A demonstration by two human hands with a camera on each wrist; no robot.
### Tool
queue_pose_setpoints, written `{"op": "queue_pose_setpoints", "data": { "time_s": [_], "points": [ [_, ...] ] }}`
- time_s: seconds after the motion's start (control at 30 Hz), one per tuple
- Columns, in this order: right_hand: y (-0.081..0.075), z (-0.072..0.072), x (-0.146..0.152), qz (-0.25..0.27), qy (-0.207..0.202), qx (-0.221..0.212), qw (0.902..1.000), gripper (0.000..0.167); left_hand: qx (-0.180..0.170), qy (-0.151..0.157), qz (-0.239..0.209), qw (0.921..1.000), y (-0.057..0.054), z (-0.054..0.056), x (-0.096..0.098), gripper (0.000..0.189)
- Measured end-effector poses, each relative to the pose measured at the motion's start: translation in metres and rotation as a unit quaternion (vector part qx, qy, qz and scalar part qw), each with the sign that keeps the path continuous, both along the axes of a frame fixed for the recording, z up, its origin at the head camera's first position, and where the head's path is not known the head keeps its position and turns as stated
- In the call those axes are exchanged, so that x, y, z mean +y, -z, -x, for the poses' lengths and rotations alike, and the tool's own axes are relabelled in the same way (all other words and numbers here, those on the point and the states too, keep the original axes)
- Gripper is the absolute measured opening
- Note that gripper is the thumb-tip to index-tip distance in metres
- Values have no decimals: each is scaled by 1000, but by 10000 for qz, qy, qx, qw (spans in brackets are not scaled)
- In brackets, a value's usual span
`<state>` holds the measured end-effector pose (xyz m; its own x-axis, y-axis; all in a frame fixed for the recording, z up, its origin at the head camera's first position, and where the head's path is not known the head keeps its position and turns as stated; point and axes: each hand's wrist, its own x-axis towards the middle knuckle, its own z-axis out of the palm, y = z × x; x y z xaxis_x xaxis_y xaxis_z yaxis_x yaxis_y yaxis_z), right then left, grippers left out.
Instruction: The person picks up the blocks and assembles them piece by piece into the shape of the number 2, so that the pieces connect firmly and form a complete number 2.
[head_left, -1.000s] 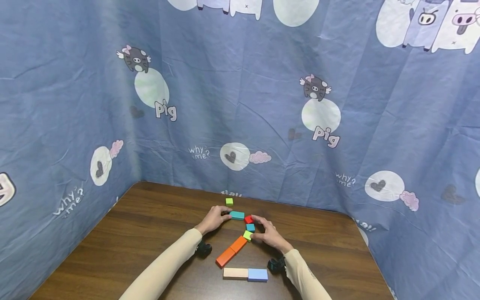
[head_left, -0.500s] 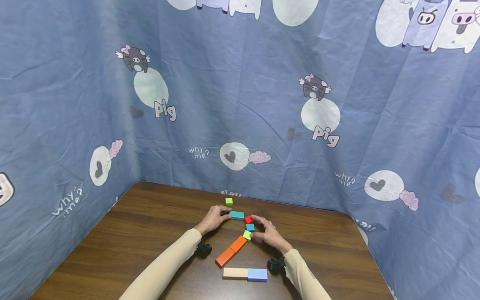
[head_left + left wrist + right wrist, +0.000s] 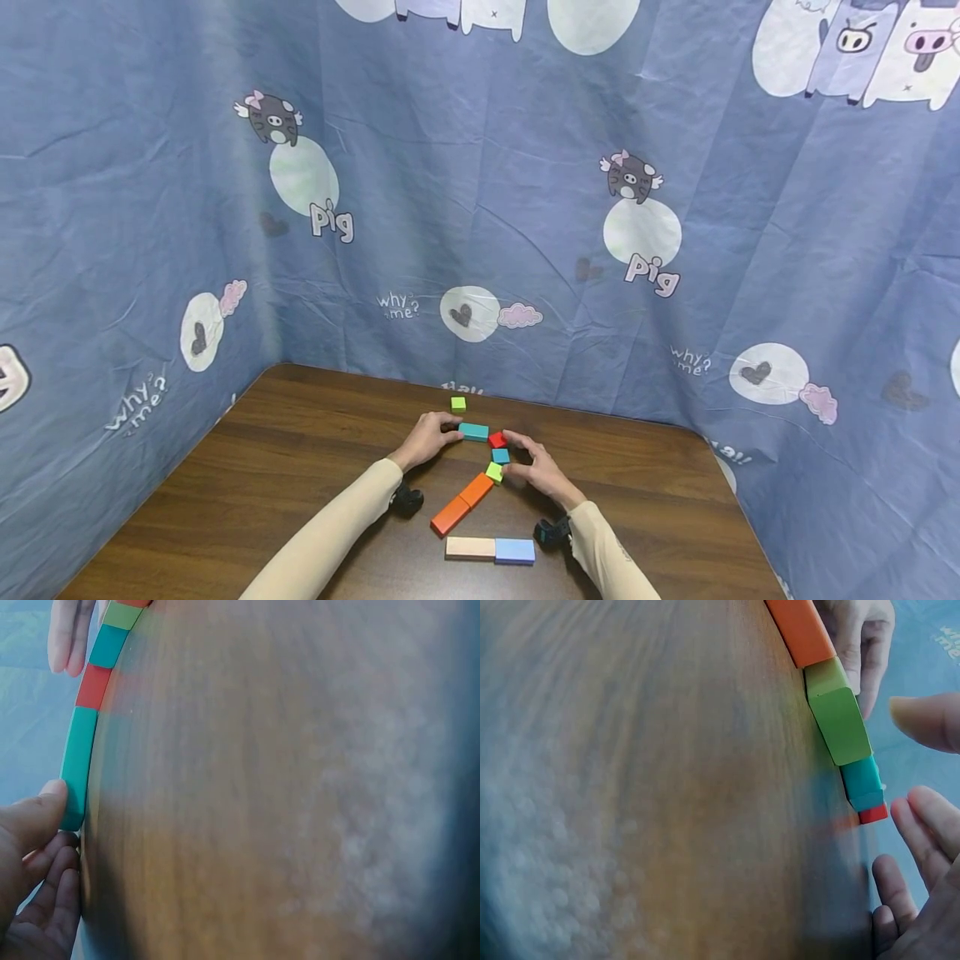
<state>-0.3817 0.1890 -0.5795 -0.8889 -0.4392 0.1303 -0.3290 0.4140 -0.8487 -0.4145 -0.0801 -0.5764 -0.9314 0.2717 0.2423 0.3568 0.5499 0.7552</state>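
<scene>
A bent row of wooden blocks runs across the table. At its far end my left hand pinches the left tip of a long teal block, thumb on the near side. A red cube adjoins that block, followed by a blue-teal cube and a lime green cube. My right hand is spread beside these cubes, index finger by the red one and thumb by the lime one. In the right wrist view, its thumb stands apart from the green cube.
Two orange blocks continue the row toward the near left. Closer to me, a pale wood block and a light blue block lie end to end. Another lime cube sits near the table's back edge, before a blue curtain.
</scene>
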Motion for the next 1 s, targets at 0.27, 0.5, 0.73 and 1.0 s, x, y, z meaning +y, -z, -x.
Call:
{"op": "queue_pose_setpoints", "data": {
  "time_s": [0.27,0.5,0.73,1.0],
  "points": [
    [0,-1,1,33,-46,-21,10000,68,-79,-50,-107,9999,-1,1,1,35],
    [3,1,0,-164,-25,74,9998,69,-329,-253,-303,9987,-5,8,-6,30],
    [2,0,0,-201,-80,178,9996,69,-319,-681,-461,9961,-10,18,-11,21],
    [1,1,2,-177,-56,106,9998,70,-555,-1105,-366,9916,-16,28,-11,18]
  ]
}}
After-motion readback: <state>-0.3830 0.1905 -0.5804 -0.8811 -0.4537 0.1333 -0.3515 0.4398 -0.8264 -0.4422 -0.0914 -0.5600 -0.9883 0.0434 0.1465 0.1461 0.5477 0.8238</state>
